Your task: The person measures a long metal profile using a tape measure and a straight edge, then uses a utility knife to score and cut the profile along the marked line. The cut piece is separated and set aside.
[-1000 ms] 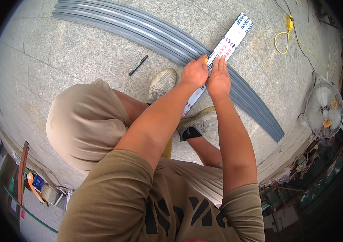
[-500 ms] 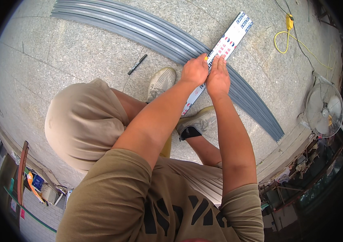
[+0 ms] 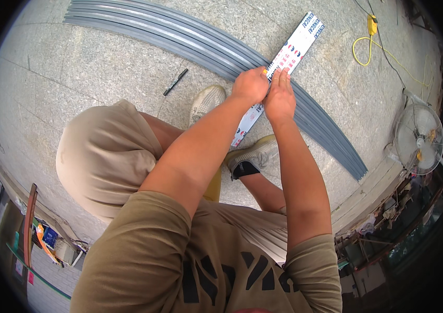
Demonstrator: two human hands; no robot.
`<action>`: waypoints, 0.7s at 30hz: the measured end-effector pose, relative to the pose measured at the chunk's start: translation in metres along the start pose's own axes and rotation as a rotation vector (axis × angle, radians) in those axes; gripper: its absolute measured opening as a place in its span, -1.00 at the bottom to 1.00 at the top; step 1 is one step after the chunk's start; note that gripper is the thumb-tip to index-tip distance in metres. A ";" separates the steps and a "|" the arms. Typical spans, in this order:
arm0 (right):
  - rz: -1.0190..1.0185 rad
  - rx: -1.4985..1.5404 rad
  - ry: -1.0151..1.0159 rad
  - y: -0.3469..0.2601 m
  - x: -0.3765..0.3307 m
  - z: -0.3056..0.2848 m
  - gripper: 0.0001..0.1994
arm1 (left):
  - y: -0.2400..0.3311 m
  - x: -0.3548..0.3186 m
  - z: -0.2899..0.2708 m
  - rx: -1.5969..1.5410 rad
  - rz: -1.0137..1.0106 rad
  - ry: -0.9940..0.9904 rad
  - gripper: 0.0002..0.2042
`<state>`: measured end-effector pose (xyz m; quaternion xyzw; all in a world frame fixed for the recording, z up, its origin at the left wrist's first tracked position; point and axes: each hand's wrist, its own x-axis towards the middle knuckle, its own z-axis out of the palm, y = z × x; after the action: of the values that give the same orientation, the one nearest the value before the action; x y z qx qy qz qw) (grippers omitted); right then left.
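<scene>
Two hands: both press on one white strip [image 3: 284, 62] with printed marks, which lies slantwise across the bundle of grey rails [image 3: 200, 44].
Left hand [image 3: 251, 86]: curled into a loose fist on the strip, knuckles up; something small and yellow shows at its upper edge, too small to tell what.
Right hand [image 3: 280, 96]: flat, fingers together and stretched along the strip, palm pushing it down; it touches the left hand.
Grip: the left one is closed over the strip's edge, the right one lies spread flat and pinches nothing.
White strip: its far end sticks out past the rails toward the upper right; its near end comes down between the two shoes.
Grey rails: several long profiles side by side on the stone floor [image 3: 75, 88], running from upper left to lower right.
Black pen [image 3: 175, 82]: on the floor just on the near side of the rails, left of the hands, apart from them.
Shoes: one light shoe [image 3: 205, 101] just beside the rails, a second shoe [image 3: 252, 156] nearer the person.
Yellow cable [image 3: 372, 47]: looped on the floor beyond the rails, upper right.
Fan [image 3: 418, 136]: a white fan standing past the right end of the rails.
</scene>
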<state>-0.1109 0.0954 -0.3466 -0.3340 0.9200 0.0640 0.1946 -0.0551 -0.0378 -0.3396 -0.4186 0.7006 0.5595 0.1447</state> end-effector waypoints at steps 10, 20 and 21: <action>0.000 0.014 0.035 -0.001 0.000 0.002 -0.23 | 0.013 -0.005 0.000 0.044 -0.075 -0.014 -0.51; -0.014 -0.029 0.026 0.000 0.002 0.004 -0.27 | 0.011 -0.005 0.001 0.013 -0.097 -0.039 -0.49; -0.009 -0.045 0.017 -0.001 0.000 0.005 -0.24 | 0.008 -0.009 -0.001 0.018 -0.104 -0.061 -0.49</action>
<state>-0.1087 0.0963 -0.3509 -0.3429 0.9185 0.0808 0.1795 -0.0555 -0.0349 -0.3276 -0.4360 0.6780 0.5575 0.1985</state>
